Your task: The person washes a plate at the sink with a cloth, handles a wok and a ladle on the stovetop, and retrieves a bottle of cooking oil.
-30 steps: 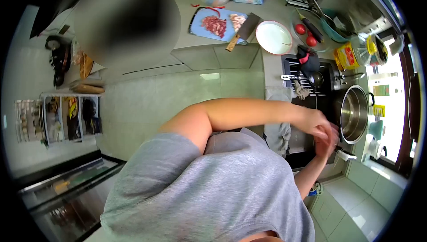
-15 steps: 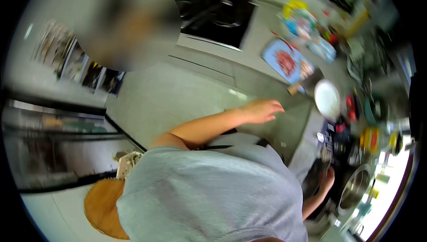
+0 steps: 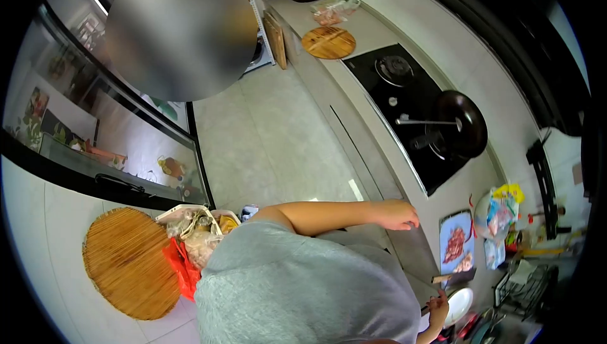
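Observation:
My left hand (image 3: 398, 215) hangs over the front edge of the counter, fingers loosely bent and nothing seen in it. At the lower right, my right hand (image 3: 437, 308) is beside the white plate (image 3: 459, 305), its fingers apart and empty. A cleaver (image 3: 460, 276) with a wooden handle lies by the near end of the blue cutting board (image 3: 465, 224), just above my right hand. Cut red meat (image 3: 454, 245) and a paler pile (image 3: 465, 263) rest on the board.
A dark wok (image 3: 465, 122) sits on the black stove (image 3: 404, 100). Farther along are a round wooden board (image 3: 328, 42) and bagged food (image 3: 335, 9). A bowl of packets (image 3: 499, 214) stands behind the cutting board. A round wooden top (image 3: 129, 262) and glass door (image 3: 133, 135) are left.
The view has swung left, bringing the stove, glass door and round wooden boards into sight. My hands, together over the sink at first, are now apart; my right hand has left the sink.

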{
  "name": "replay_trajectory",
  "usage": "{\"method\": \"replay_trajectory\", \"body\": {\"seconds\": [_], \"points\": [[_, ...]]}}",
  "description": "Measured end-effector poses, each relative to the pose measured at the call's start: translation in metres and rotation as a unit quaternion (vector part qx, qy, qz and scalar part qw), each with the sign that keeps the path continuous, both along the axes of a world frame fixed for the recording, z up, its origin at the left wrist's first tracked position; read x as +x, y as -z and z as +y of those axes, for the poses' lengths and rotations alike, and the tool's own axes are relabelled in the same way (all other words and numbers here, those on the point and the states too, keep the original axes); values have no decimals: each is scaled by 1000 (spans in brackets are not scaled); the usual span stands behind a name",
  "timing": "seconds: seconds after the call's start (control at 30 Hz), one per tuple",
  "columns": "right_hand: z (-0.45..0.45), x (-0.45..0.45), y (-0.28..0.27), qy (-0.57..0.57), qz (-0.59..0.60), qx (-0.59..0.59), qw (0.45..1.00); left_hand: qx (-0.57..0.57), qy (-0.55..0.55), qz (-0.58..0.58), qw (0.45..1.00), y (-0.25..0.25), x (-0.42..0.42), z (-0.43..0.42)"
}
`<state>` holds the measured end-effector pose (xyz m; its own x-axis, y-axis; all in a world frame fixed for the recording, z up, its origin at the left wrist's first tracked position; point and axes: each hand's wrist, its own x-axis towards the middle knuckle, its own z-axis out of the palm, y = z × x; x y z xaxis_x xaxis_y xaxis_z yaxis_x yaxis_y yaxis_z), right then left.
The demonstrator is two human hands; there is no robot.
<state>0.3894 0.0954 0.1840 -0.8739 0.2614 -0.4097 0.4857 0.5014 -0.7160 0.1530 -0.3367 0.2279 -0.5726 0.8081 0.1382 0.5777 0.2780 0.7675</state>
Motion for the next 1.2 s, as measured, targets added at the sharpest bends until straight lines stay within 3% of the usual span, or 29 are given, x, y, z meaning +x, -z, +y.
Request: {"method": "replay_trajectory", "body": {"seconds": [0.1,0.3,0.47,0.53,0.77,0.97,1.03,1.2], "points": [[-26,-63,-25,-66,7,16,998,-18,-68,-27,997,1,-14,-43],[-100,-171,-56,-215,-41,-61,974,-5,-244,-62,968,5,-4,-109],[-160,-252,-15,-425,-38,-18,904,-29,-390,-10,920,-17,40,-141],[-193,-275,-3,-543,-24,42,838,-96,-427,-67,896,-23,56,-159],[-315,-317,-7,-609,46,57,790,-61,-535,-89,838,-23,85,-231],[-446,-343,-16,-648,-56,52,758,-61,-555,-55,828,-22,89,-340],[-488,-356,-1,-696,-20,120,708,-41,-611,-21,790,-14,92,-382],[-598,-377,-44,-689,-25,53,723,-18,-639,-23,768,-30,91,-476]]}}
